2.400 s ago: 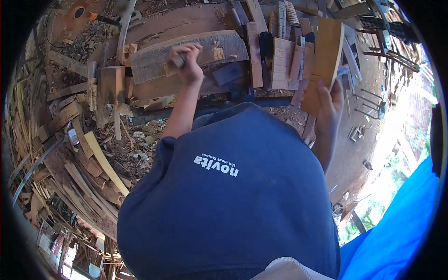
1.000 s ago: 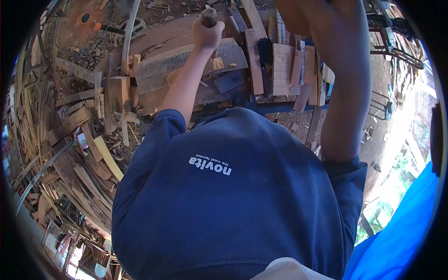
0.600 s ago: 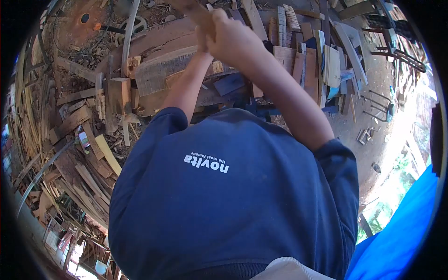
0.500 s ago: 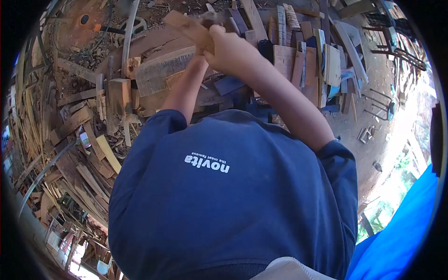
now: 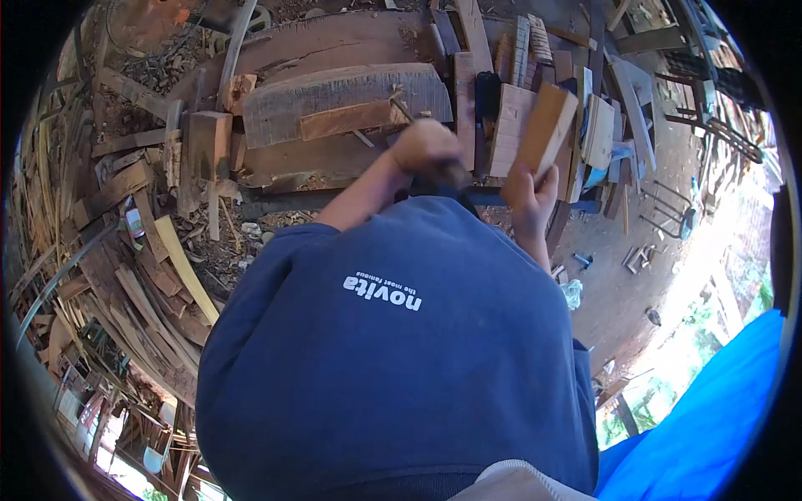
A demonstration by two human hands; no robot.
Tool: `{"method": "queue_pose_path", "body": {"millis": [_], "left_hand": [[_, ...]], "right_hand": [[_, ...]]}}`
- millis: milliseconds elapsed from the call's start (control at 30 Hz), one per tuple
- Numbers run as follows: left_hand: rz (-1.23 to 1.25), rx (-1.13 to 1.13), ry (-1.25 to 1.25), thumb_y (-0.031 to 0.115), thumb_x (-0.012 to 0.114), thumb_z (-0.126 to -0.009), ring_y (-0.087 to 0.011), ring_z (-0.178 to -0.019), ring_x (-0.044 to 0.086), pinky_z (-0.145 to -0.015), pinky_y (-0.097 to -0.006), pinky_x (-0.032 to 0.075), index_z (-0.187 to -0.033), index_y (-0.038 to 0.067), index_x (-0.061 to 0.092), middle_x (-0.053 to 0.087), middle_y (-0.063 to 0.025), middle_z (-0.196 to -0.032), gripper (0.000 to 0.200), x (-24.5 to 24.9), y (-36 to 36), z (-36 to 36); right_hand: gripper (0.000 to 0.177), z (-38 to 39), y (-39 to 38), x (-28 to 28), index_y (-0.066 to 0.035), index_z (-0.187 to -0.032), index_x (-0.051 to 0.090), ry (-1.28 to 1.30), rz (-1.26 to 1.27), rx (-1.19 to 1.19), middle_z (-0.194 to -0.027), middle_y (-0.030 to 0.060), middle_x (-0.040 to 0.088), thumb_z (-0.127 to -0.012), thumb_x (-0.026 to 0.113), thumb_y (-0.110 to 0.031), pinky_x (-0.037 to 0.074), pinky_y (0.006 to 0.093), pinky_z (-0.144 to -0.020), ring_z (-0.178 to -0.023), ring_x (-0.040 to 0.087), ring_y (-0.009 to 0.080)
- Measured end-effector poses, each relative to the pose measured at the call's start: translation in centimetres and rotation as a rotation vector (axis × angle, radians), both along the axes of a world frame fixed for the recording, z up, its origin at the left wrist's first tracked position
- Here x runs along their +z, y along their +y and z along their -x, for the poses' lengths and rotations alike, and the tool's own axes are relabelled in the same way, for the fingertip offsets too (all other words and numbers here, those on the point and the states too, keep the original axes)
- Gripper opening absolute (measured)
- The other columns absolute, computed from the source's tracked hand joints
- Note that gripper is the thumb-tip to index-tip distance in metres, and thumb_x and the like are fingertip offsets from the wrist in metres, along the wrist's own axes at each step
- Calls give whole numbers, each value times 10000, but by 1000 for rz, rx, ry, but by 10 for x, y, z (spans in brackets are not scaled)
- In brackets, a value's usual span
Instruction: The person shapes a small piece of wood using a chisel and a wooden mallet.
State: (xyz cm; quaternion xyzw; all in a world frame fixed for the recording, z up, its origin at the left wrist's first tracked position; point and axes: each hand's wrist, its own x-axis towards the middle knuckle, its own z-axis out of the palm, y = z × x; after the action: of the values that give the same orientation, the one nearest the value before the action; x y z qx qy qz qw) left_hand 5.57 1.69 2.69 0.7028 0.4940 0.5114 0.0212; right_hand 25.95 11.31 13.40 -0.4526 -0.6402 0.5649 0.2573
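My left hand (image 5: 426,149) is closed round a slim stick-like tool (image 5: 403,107), whose thin end points up and left. A dark, motion-blurred part shows below the fist, and I cannot tell what kind of tool it is. To the right, my right hand (image 5: 532,199) grips the lower end of a squared wooden block (image 5: 547,129), tilted upward with a pale sawn face. Beyond my left hand lies a thick grey weathered slab (image 5: 276,108) with a shorter brown board (image 5: 344,122) on top of it.
Upright and leaning planks (image 5: 511,125) crowd the right side. At left stand a short wooden post (image 5: 210,142) and a large heap of scrap strips (image 5: 150,326). Metal frames (image 5: 668,209) lie on the floor at right, near a blue sheet (image 5: 710,401).
My hands were together at the upper middle on a piece of wood. Now they are apart: the right has moved right and nearer with the block, the left down toward my chest.
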Motion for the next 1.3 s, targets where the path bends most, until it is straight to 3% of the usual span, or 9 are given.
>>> {"method": "queue_pose_path", "body": {"millis": [100, 333, 500, 600, 667, 800, 867, 967, 1300], "left_hand": [[219, -139, 282, 247, 625, -682, -185, -681, 583, -600, -323, 458, -757, 184, 578, 518, 11, -706, 109, -16, -17, -20], [160, -122, 283, 227, 659, -702, -185, -641, 585, -578, -329, 458, -757, 195, 571, 516, 33, -672, 109, 12, -24, -3], [-57, 209, -423, 64, 693, -777, -186, -628, 632, -607, -320, 505, -809, 97, 610, 623, -42, -694, 95, 60, -29, 32], [96, 545, -527, 94, 697, -822, -189, -642, 620, -628, -304, 502, -843, 68, 616, 622, -47, -724, 87, 84, -38, 58], [620, 801, -489, 277, 755, -782, -295, -818, 705, -748, -397, 548, -991, 45, 673, 707, -155, -917, 322, 66, -44, 91], [940, 635, -158, 328, 772, -769, -310, -906, 700, -787, -424, 547, -1263, 73, 591, 702, -172, -1016, 585, 30, -69, 94], [1428, 753, 86, 367, 785, -756, -315, -953, 691, -804, -450, 545, -1422, 152, 449, 695, -171, -1055, 777, 28, -78, 73], [1513, 804, 73, 346, 781, -759, -321, -949, 688, -779, -449, 546, -1407, 199, 432, 698, -164, -1041, 750, 15, -84, 59], [964, 968, 138, 282, 754, -778, -332, -763, 702, -627, -446, 555, -1130, 175, 510, 708, -130, -878, 441, 0, -96, 53]], "right_hand": [[230, -36, -6, -23, -20, -1065, 504, -35, 26, -89, -930, 56, 573, -911, 613, -152, 460, 276, -706, -825, 540, 121], [254, -81, -34, -64, -7, -1036, 514, -266, 55, -165, -887, 80, 592, -909, 629, -195, 470, 287, -693, -794, 558, 135], [273, -86, -33, -56, -8, -959, 497, -327, 44, -121, -874, 105, 623, -907, 651, -227, 475, 280, -618, -751, 593, 131], [289, -82, -35, -50, -25, -905, 473, -446, 84, -71, -825, 102, 647, -912, 653, -252, 482, 288, -587, -733, 643, 152], [314, -86, -36, -60, -29, -893, 455, -400, 31, -31, -762, 134, 661, -908, 656, -269, 492, 332, -572, -705, 683, 212], [334, -95, -34, -78, -33, -931, 457, -525, 58, 50, -748, 187, 647, -893, 666, -291, 494, 389, -596, -704, 684, 317], [368, -94, -35, -72, -43, -958, 458, -579, -5, 153, -771, 237, 633, -870, 685, -319, 491, 449, -633, -761, 656, 425], [378, -99, -35, -77, -56, -972, 471, -599, -28, 226, -807, 248, 639, -863, 690, -344, 486, 485, -665, -826, 627, 475], [390, -77, -35, -51, -61, -1003, 482, -633, -42, 295, -840, 259, 649, -858, 684, -362, 493, 499, -688, -865, 630, 471]]}}
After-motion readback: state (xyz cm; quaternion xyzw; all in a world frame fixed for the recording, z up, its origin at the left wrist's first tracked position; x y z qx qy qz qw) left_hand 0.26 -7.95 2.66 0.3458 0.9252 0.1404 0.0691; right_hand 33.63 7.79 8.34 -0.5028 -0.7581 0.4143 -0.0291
